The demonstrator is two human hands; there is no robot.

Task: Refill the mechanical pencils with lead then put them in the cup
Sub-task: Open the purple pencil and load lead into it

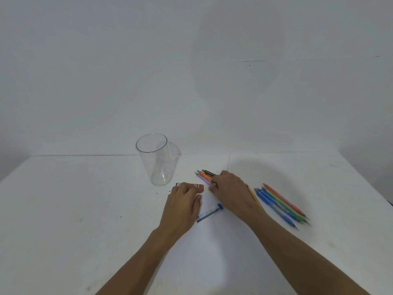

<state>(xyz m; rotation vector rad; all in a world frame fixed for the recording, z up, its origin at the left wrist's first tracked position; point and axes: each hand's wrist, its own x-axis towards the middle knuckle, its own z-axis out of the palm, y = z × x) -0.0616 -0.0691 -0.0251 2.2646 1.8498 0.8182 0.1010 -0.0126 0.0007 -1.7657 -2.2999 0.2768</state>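
A clear plastic cup (156, 160) stands upright and empty on the white table. Right of it lie three mechanical pencils (204, 175), purple, orange and black, side by side. My right hand (229, 188) rests on their near ends, fingers curled over them. My left hand (184, 204) lies over a red lead case (199, 186), fingertips touching it. A clear lead tube with a blue cap (210, 212) lies between my hands. Several more pencils (280, 204), blue, green and red, lie in a row at the right.
The white table (85, 209) runs back to a white wall, its far edge just behind the cup. A yellow pencil (252, 193) shows partly under my right wrist. Small dark specks dot the table left of the red case.
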